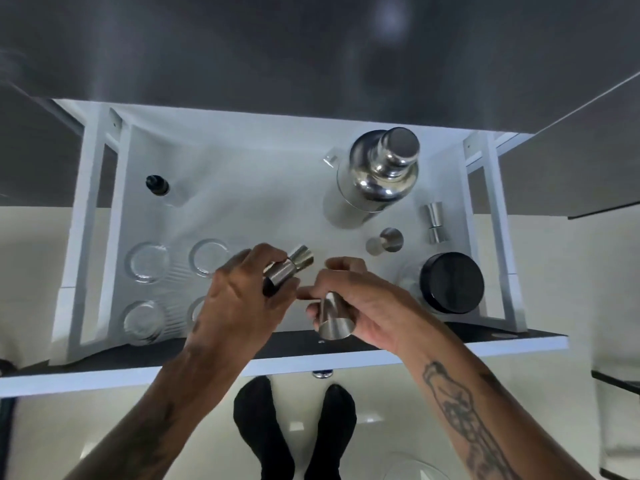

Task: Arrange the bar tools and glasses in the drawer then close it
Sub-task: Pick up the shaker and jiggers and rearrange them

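Observation:
The white drawer (100, 216) is pulled open below me. My left hand (239, 306) grips a steel jigger (294, 263) over the drawer's front middle. My right hand (360, 303) holds a second steel jigger (334, 320) just above the front edge. Inside stand a steel cocktail shaker (374, 178), a small steel jigger (386, 241) and a slim jigger (434, 221) lying flat at the right. A glass jar with a black lid (450, 284) fills the front right corner. Several clear glasses (147, 261) stand at the left, one partly hidden by my left hand.
A small bottle with a black cap (157, 186) stands at the drawer's back left. The drawer's dark front panel (502, 339) runs along the near edge. My feet in black socks (294, 431) are on the pale floor below. A dark counter (311, 46) overhangs the back.

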### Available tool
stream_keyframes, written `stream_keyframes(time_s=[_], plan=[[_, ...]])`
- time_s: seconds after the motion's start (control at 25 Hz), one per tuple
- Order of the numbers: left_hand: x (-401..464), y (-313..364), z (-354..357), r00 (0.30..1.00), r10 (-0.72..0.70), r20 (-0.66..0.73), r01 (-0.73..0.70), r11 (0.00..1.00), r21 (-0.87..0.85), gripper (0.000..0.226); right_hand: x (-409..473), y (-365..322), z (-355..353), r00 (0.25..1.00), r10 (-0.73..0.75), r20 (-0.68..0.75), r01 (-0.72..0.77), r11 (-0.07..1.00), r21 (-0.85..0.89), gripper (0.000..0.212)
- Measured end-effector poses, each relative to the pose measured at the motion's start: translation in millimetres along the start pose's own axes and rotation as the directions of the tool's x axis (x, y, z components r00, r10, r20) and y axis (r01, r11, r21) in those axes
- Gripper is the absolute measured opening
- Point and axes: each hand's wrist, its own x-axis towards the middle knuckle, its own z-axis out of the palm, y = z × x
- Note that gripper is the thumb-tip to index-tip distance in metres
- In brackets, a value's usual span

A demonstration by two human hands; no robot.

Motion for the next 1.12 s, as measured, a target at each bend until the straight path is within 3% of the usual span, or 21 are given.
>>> stream_keyframes(time_s=[0.08, 0.2, 0.28, 0.4, 0.44, 0.52, 0.64, 0.76, 0.88, 0.96, 1.0, 1.12], plan=[[10.2, -2.2, 13.5, 0.999, -0.026, 0.029, 0.022, 0.991, 0.131, 0.033, 6.8, 3.2, -17.8, 0.989, -0.078, -0.129, 0.051, 0.977, -0.205, 0.052], [31.6, 1.2, 36.4, 0.990, -0.026, 0.140, -0.022, 0.945, 0.325, 0.046, 16.8, 6.1, -30.2, 0.949, -0.232, -0.211, 0.081, 0.830, -0.551, 0.036], [43.4, 5.9, 48.8, 0.984, 0.010, 0.177, -0.081, 0.914, 0.397, 0.039, 25.3, 5.2, -26.3, 0.894, -0.409, -0.183, 0.106, 0.590, -0.800, 0.034], [58.5, 7.7, 55.8, 0.985, 0.082, 0.154, -0.138, 0.904, 0.404, 0.031, 44.0, -0.6, -11.7, 0.751, -0.660, 0.019, 0.094, 0.078, -0.993, 0.048], [61.7, 6.2, 56.1, 0.983, 0.097, 0.153, -0.151, 0.909, 0.389, 0.034, 49.9, -3.2, -6.8, 0.721, -0.689, 0.078, 0.090, -0.019, -0.996, 0.049], [65.8, 3.3, 54.5, 0.981, 0.100, 0.164, -0.155, 0.917, 0.366, 0.047, 60.2, -5.9, -2.3, 0.711, -0.693, 0.117, 0.057, -0.109, -0.992, 0.047], [63.1, 4.8, 45.7, 0.981, 0.080, 0.179, -0.137, 0.933, 0.334, 0.070, 59.8, -2.2, -5.1, 0.732, -0.675, 0.093, 0.027, -0.107, -0.994, 0.063], [51.6, 9.3, 21.3, 0.985, 0.162, 0.060, -0.172, 0.948, 0.267, 0.072, 28.9, 5.8, -14.1, 0.719, -0.687, 0.099, 0.105, -0.034, -0.994, 0.080], [56.5, 32.8, -3.4, 0.960, 0.255, -0.119, -0.247, 0.966, 0.077, 0.075, -29.6, 19.9, -38.9, 0.574, -0.816, 0.068, 0.136, 0.014, -0.991, 0.067], [75.0, 68.6, -4.4, 0.969, 0.220, -0.111, -0.224, 0.974, -0.030, 0.091, -69.3, 32.2, -56.9, 0.448, -0.893, 0.047, 0.217, 0.058, -0.975, 0.051], [86.5, 88.7, 0.3, 0.979, 0.189, -0.076, -0.193, 0.980, -0.045, 0.099, -83.8, 37.4, -63.1, 0.426, -0.904, 0.028, 0.259, 0.093, -0.961, 0.043], [114.3, 123.0, 15.6, 0.996, 0.091, 0.020, -0.090, 0.995, -0.045, 0.089, -100.7, 44.5, -62.8, 0.531, -0.845, -0.070, 0.369, 0.304, -0.878, 0.032]])
